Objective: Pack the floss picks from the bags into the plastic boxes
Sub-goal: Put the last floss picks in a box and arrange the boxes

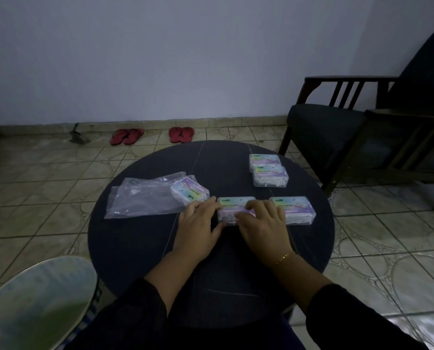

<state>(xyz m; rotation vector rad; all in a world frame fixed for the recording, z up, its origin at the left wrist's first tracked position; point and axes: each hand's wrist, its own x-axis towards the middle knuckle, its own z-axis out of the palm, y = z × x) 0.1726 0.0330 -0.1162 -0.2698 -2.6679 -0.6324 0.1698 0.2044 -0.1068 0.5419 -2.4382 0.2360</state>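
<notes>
On the round dark table [140,238] a clear plastic box [232,203] with a rainbow label lies in front of me. My left hand [198,226] grips its left end, thumb at the near edge. My right hand [261,223] lies over its right half, fingers curled on the lid. Another box [299,208] sits just right of it. Two more boxes [269,170] stand at the back right. A fifth box [189,193] rests tilted on empty clear bags [140,198] at the left.
A dark wooden armchair [349,127] stands right of the table. Two pairs of red sandals [152,135] and a small trowel [78,135] lie by the wall. A pale round surface [34,299] fills the lower left corner.
</notes>
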